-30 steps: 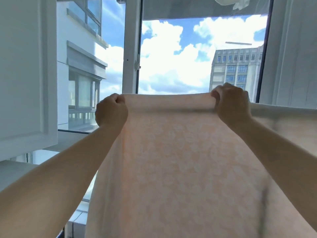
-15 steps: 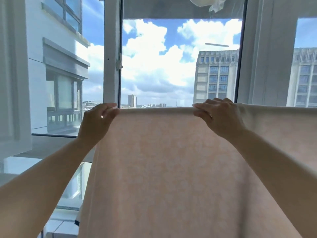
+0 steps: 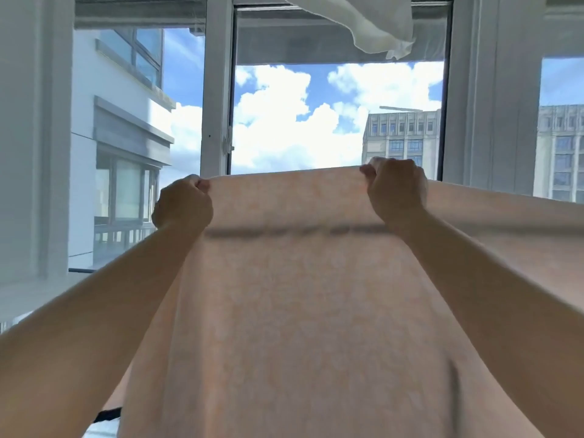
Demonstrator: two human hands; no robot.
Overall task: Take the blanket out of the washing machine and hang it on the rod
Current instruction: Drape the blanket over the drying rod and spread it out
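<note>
The blanket (image 3: 303,311) fills the lower middle of your view, a wide peach sheet held up in front of the window (image 3: 338,121), its top edge level across the lower part of the glass and the rest falling below the frame. Out to your right it runs on past your arm, so there is more cloth than you hold. Judge it soft and limp: it sags between your fists and light comes through it, so it is thin, though fresh from a wash it may carry some weight of water. It will not break, but a limp edge can slide through a loose hold. A dark band shows through the cloth just below its top edge; whether that is the rod or a fold, you cannot tell. Above the blanket, at the head of the window, a white cloth (image 3: 376,23) hangs.

Your right hand (image 3: 396,192) grips the top edge, fingers curled tight over it. Your left hand (image 3: 183,205) is a closed fist at the blanket's left corner, pinching the same edge. Keep hold along that top hem, hands well apart, so that the cloth stays spread as you set it over.
</note>
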